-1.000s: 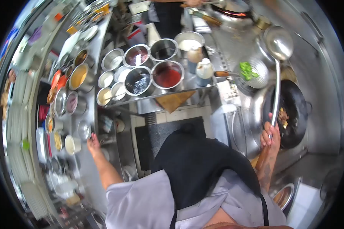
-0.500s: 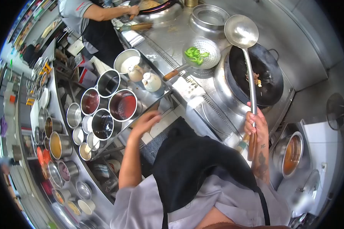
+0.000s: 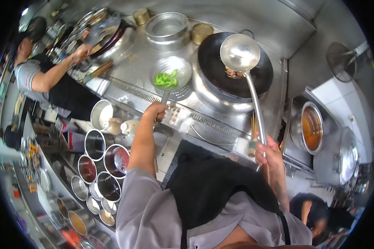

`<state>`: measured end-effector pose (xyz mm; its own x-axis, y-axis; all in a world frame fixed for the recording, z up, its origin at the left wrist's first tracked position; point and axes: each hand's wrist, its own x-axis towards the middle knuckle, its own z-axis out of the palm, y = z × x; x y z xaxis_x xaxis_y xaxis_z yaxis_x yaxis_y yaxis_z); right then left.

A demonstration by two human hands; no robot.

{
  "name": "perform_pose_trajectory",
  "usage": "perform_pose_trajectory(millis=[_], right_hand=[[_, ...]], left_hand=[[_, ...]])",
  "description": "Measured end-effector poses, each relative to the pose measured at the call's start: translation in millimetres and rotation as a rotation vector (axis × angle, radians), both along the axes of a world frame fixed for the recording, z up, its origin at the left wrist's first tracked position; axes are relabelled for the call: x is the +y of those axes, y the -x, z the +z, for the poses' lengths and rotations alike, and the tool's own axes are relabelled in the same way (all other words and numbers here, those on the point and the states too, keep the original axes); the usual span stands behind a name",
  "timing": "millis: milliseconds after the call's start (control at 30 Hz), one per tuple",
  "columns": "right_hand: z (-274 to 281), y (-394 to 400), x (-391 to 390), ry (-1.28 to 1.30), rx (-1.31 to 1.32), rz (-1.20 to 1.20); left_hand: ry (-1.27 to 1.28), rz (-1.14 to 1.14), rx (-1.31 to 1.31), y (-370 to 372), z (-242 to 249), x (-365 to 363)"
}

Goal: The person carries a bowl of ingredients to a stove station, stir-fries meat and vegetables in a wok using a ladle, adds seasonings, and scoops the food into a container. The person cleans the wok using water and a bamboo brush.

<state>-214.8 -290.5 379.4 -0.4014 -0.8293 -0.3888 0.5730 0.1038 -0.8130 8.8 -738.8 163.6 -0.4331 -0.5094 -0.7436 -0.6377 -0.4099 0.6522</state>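
My left hand [image 3: 156, 110] is wrapped round the wooden handle of a perforated strainer [image 3: 182, 71]. Sliced green peppers [image 3: 166, 79] lie in the strainer, which is raised over the steel stove top. In my right hand [image 3: 269, 150] is the long handle of a steel ladle [image 3: 239, 52]. The ladle's bowl hangs above the black wok [image 3: 212, 54] and hides part of it. Small browned pieces of food [image 3: 233, 74] sit at the bottom of the wok.
Metal pots of dark and red sauces [image 3: 116, 161] stand on the left counter. A pot of orange-brown liquid [image 3: 312, 128] is at the right. Another person [image 3: 54, 79] works at a second wok at upper left. More people crouch or bend at lower right [image 3: 313, 213].
My left hand has reached forward from beside the sauce pots and taken hold of the strainer, lifting it with the peppers. The ladle stays in my right hand. The whole view has turned.
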Motion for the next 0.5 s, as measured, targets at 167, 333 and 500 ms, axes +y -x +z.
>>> perform_pose_trajectory(millis=[167,333,500], right_hand=[[3.1,10.3,-2.6,0.006,-0.014,-0.070],[13.8,24.5,-17.3,0.045,0.060,-0.059],[11.2,43.2,-54.1,0.170,-0.049,0.013]], left_hand=[[-0.447,0.350,0.479,15.9,10.0,31.9],[-0.072,0.318,0.445,-23.1,116.8,103.8],[0.028,0.186,0.499,-15.3,178.5,132.7]])
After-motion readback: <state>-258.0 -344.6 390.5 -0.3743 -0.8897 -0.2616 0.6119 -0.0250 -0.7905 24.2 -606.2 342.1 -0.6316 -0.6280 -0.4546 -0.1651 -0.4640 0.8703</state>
